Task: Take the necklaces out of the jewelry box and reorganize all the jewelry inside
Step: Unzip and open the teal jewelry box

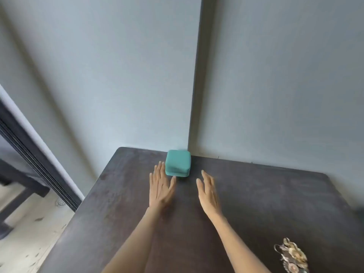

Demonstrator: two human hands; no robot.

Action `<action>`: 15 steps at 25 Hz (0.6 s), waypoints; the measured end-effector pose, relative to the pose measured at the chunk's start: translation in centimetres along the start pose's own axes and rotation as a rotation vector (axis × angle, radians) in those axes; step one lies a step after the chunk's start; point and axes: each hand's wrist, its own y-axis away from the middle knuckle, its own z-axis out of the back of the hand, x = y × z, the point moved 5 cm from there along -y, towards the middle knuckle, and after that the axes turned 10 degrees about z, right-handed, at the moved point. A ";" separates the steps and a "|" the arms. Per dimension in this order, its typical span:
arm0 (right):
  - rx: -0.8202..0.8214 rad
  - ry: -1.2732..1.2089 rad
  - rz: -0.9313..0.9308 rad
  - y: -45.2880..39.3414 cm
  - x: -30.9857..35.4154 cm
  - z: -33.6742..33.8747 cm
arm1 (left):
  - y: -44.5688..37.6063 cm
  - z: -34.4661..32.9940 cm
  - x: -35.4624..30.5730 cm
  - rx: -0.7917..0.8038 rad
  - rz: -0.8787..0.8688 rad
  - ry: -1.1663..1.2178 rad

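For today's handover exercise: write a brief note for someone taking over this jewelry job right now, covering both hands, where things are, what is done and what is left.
Left hand: open, fingers straight, thumb at the jewelry box.
Right hand: open, apart from the box, holding nothing.
Box: teal, lid closed, at the far edge of the dark table by the wall.
Heap of jewelry: on the table, near right.
Done: cannot tell; box contents hidden.
Left: open the box, reorganize the jewelry inside.
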 end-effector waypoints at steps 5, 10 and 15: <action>-0.063 -0.182 -0.040 -5.6 -0.4 -4.8 | -4.7 -3.1 0.5 -0.042 0.122 0.578; -0.119 -0.273 -0.044 -4.6 -0.5 -4.9 | -2.9 -2.2 0.4 -0.175 0.088 0.608; -0.361 -0.359 -0.060 5.1 0.9 -2.1 | 6.2 -0.5 0.3 -0.096 -0.047 0.591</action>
